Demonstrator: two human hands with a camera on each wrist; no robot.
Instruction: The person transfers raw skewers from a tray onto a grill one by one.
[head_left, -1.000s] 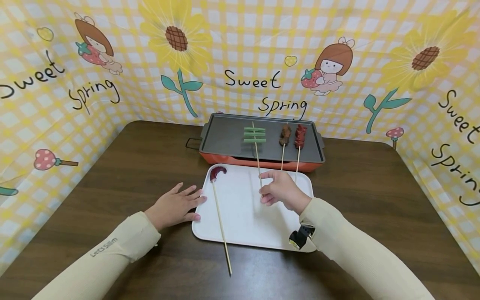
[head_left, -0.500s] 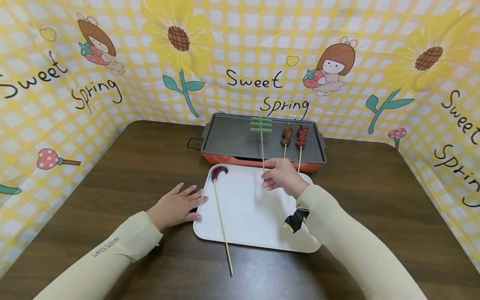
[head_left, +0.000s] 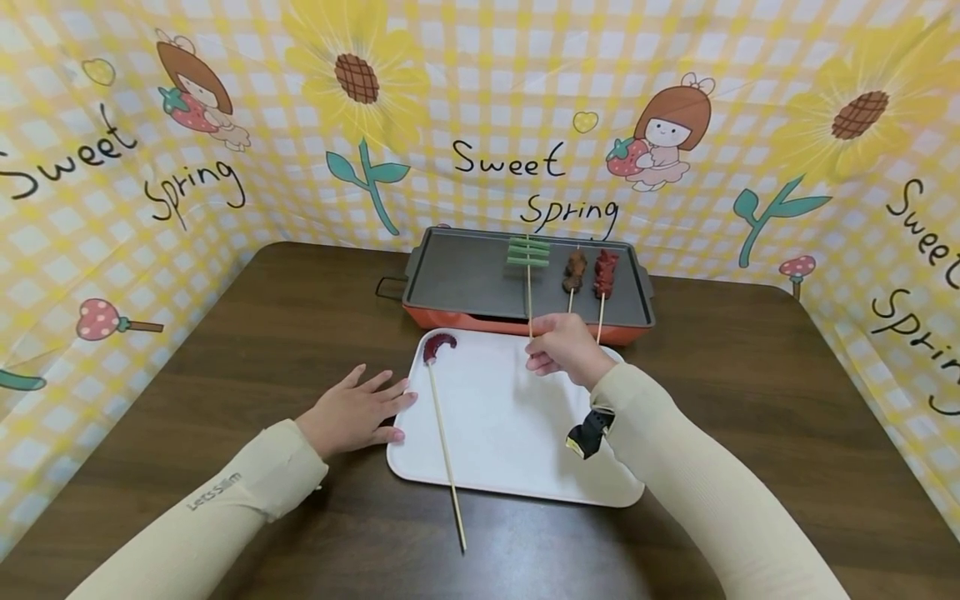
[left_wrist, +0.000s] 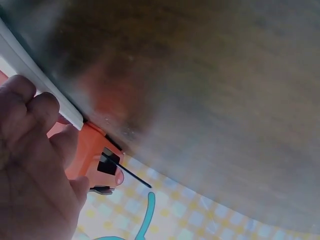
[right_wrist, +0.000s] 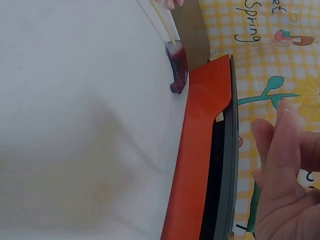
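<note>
My right hand [head_left: 566, 348] pinches the stick of a green vegetable skewer [head_left: 528, 252], whose several green strips are over the griddle [head_left: 457, 275]. To its right on the griddle are a brown meat skewer [head_left: 574, 271] and a red meat skewer [head_left: 605, 273]. My left hand [head_left: 358, 412] lies with fingers spread, their tips on the left rim of the white tray [head_left: 510, 442]. On that tray, a skewer with a dark red curled piece [head_left: 437, 345], like an octopus tentacle, has its stick reaching over the front rim. The right wrist view also shows this curled piece [right_wrist: 178, 67].
The orange griddle base [head_left: 457, 318] stands right behind the tray, and a black wire handle [head_left: 387, 288] juts out at its left. Brown wooden table [head_left: 262, 333] surrounds both. A yellow checked cloth [head_left: 510, 100] with printed figures hangs behind and along the sides.
My right hand has moved forward and the green vegetable skewer has shifted right and farther back over the griddle, closer to the brown one. My left hand stays at the tray's rim.
</note>
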